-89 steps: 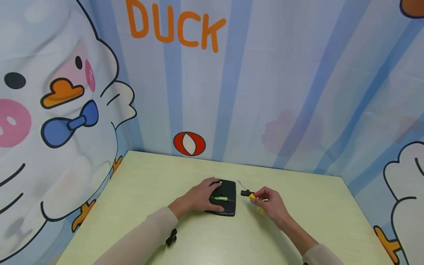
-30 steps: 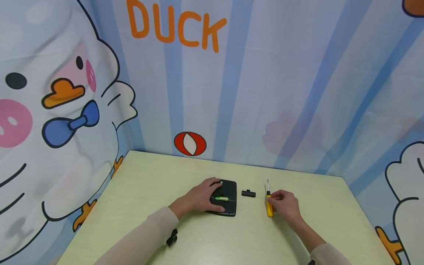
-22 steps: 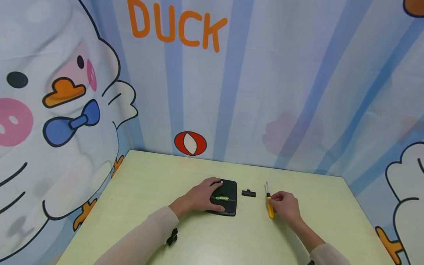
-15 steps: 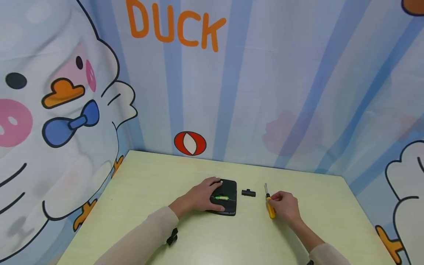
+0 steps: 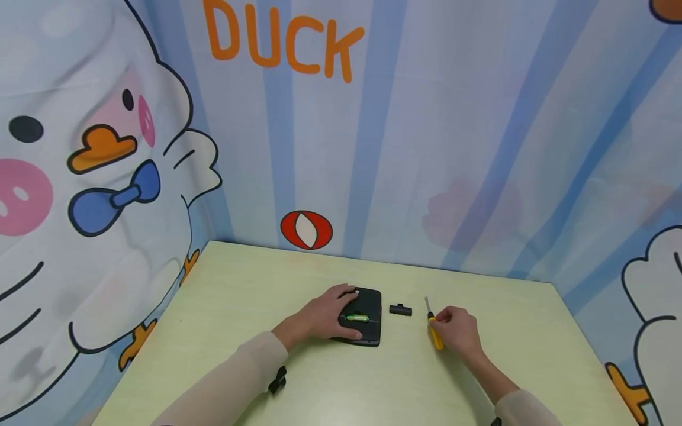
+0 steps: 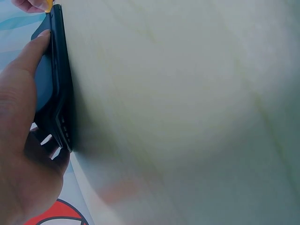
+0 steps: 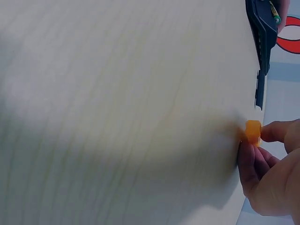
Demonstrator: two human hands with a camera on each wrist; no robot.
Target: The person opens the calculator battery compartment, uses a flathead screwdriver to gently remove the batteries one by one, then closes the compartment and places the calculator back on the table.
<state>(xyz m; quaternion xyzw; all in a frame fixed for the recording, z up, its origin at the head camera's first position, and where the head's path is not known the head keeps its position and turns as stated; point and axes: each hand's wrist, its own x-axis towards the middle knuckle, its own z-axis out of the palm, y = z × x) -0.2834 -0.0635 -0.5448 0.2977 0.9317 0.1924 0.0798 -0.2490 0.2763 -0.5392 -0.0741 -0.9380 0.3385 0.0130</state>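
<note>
My left hand (image 5: 322,316) grips a flat black device (image 5: 370,302), thumb on its near side and fingers over its far edge. A green battery (image 5: 357,318) lies in an opening on the device's upward side. In the right wrist view this battery's end (image 7: 276,18) shows too. Right of the device lies a small black battery cover (image 5: 401,309), touched by neither hand. Farther right, my right hand (image 5: 459,331) pinches the yellow handle of a screwdriver (image 5: 436,337) between thumb and fingers, low at the table. Its metal shaft points to the back, leaning slightly left.
Everything sits on a pale yellow-green table (image 5: 330,390). A printed duck curtain (image 5: 405,148) stands along the back and sides of the table. A small black item (image 5: 277,380) shows beside the left sleeve.
Over the three seconds, my right hand has carried the screwdriver rightward, away from the battery cover. More recently, the shaft has swung slightly left. The left hand and device stay put.
</note>
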